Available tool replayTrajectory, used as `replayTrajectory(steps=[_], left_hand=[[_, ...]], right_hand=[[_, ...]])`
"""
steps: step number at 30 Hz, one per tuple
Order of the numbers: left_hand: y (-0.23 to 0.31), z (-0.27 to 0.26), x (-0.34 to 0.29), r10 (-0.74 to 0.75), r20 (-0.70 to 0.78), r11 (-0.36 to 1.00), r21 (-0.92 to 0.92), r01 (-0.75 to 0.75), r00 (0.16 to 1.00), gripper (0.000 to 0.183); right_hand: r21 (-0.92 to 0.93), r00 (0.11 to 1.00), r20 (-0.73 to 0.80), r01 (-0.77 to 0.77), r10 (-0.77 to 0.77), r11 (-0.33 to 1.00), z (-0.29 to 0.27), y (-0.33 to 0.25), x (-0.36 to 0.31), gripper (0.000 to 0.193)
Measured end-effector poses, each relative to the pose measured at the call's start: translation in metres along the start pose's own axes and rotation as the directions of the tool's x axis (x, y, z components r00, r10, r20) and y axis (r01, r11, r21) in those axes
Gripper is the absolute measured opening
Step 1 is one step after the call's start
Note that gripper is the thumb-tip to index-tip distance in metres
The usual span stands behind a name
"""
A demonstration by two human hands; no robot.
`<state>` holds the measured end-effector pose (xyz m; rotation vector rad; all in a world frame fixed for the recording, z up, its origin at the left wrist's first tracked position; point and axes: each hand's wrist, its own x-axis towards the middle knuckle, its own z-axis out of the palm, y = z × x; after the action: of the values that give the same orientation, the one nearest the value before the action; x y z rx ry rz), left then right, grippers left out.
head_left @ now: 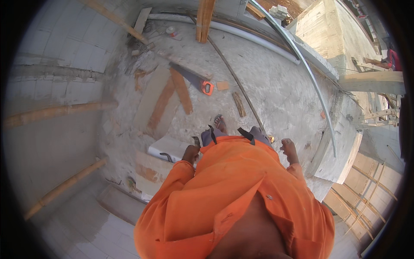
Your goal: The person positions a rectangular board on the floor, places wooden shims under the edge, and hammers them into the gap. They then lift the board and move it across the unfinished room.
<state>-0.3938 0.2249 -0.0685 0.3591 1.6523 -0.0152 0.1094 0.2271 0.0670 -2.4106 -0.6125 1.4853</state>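
My left hand (190,154) is closed beside my left hip, its fingers partly hidden. A dark curved piece (196,141) sticks out just above it; I cannot make out what it belongs to. Another dark curved piece (166,156) shows to its left over a white board (168,148). My right hand (289,149) is raised beside my right hip with its fingers curled in, and nothing shows in it. On the floor ahead lies a handsaw (206,87) with an orange handle, apart from both hands.
Wooden planks (181,91) and a small wood block (222,86) lie near the saw. A long thin rod (235,75) crosses the floor ahead. Bamboo poles (64,113) lean at the left wall. A pale curved strip (317,88) runs along the right ledge; a person (391,60) is beyond.
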Motion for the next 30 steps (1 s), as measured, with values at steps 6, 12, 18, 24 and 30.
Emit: replayTrajectory(steps=[6, 12, 18, 24, 30], left_hand=[[0.048, -0.023, -0.023, -0.049, -0.140, 0.996, 0.067, 0.059, 0.989, 0.020], [0.079, -0.031, -0.023, -0.038, -0.176, 0.982, 0.178, 0.070, 0.984, 0.021], [0.108, -0.022, -0.032, 0.005, -0.155, 0.985, 0.171, 0.022, 0.988, 0.021], [0.130, -0.007, -0.027, 0.026, -0.121, 0.987, 0.161, -0.006, 0.992, 0.022], [0.122, -0.008, -0.004, 0.038, -0.121, 0.988, 0.153, -0.019, 0.992, 0.024]], right_hand=[[-0.031, 0.996, -0.013, 0.086, -0.086, 0.996, 0.008, 0.021, 0.006, 0.026], [0.090, 0.996, -0.011, -0.083, 0.084, 0.992, 0.013, 0.039, 0.001, 0.024], [0.104, 0.997, -0.061, -0.048, 0.054, 0.993, 0.014, 0.035, -0.003, 0.029], [-0.247, 0.944, 0.067, 0.328, -0.322, 0.912, -0.006, 0.070, 0.041, 0.025], [-0.307, 0.934, 0.071, 0.354, -0.350, 0.883, -0.025, 0.024, 0.066, 0.025]])
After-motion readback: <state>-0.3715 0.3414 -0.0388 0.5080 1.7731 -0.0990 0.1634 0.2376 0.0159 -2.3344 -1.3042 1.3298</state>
